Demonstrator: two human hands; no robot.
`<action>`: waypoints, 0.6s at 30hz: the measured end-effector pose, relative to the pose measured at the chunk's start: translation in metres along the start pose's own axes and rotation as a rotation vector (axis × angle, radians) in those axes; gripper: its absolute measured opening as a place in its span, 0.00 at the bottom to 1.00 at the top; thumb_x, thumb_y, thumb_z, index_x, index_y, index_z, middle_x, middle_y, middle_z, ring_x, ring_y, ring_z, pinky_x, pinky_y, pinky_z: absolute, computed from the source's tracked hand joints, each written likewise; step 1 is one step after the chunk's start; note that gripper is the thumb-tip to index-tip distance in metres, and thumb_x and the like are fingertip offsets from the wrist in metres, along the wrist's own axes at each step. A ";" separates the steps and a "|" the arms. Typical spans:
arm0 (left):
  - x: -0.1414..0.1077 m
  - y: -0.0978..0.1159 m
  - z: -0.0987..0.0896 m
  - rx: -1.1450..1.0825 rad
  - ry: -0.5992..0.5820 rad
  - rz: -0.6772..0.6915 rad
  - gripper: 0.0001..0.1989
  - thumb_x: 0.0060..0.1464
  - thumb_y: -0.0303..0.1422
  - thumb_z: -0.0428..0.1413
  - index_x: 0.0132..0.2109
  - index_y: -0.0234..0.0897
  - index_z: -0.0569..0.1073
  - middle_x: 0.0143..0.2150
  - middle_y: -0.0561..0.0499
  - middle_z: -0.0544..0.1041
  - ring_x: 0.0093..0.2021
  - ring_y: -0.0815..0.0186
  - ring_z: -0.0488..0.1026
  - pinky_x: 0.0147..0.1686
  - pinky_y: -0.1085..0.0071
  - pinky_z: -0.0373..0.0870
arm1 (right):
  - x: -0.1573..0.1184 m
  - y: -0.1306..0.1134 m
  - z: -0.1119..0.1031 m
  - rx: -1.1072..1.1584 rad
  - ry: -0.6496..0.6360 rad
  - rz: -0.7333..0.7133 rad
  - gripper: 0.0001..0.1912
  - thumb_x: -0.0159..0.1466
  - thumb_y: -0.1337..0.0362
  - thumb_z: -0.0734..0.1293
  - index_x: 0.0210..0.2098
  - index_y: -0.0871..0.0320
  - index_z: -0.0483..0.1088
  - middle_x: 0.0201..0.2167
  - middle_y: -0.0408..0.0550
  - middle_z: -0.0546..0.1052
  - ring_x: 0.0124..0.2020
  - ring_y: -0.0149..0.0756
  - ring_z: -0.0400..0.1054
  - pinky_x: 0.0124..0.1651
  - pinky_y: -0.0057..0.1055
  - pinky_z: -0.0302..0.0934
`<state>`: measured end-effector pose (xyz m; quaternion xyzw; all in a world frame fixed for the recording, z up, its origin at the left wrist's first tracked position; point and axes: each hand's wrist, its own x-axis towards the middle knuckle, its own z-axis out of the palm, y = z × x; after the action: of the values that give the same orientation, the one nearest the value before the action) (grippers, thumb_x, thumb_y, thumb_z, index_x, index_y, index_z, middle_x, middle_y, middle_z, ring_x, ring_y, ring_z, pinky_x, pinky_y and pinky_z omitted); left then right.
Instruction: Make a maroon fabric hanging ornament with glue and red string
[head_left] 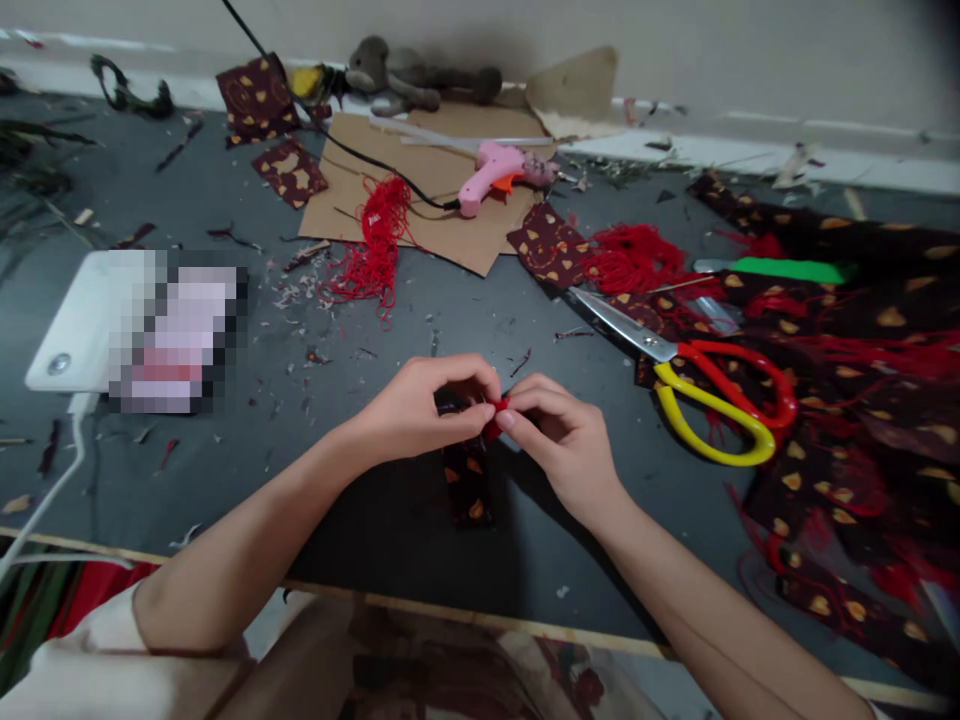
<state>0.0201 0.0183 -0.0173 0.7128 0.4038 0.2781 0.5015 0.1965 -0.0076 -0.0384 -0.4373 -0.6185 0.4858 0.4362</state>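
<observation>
My left hand [442, 405] and my right hand [562, 430] meet fingertip to fingertip above the table. Between the pinched fingers is a small piece of red thread [502, 408], mostly hidden by them. Below my left fingers hangs a dark maroon fabric strip [468, 480] with gold shapes; its upper end is covered by the hand. Right of my right hand lie scissors [660, 345] with one red and one yellow handle, their blades pointing up and left.
Behind my hands lie a pink glue gun [495, 175] on cardboard [442, 235] and a red thread bundle [382, 240]. At the left are a white power bank [82, 320] and a phone [184, 335]. Patterned fabric [885, 420], red threads and a green-handled tool [795, 269] pile up at the right.
</observation>
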 end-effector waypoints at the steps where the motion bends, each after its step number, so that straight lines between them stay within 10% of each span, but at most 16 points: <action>1: 0.000 0.000 0.000 0.011 0.000 0.009 0.02 0.51 0.27 0.54 0.34 0.34 0.71 0.30 0.54 0.75 0.32 0.71 0.71 0.35 0.77 0.68 | 0.000 0.000 0.000 -0.003 0.001 -0.005 0.04 0.58 0.66 0.68 0.26 0.57 0.72 0.25 0.42 0.70 0.28 0.30 0.65 0.34 0.30 0.59; 18: -0.002 -0.006 0.000 0.051 -0.014 0.089 0.04 0.54 0.31 0.52 0.34 0.34 0.69 0.30 0.53 0.73 0.32 0.70 0.70 0.36 0.74 0.66 | 0.002 -0.001 0.000 -0.003 0.002 0.019 0.07 0.57 0.64 0.68 0.24 0.58 0.72 0.24 0.43 0.71 0.27 0.31 0.64 0.33 0.31 0.59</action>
<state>0.0171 0.0177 -0.0225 0.7446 0.3748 0.2848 0.4733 0.1955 -0.0059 -0.0374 -0.4445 -0.6143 0.4887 0.4316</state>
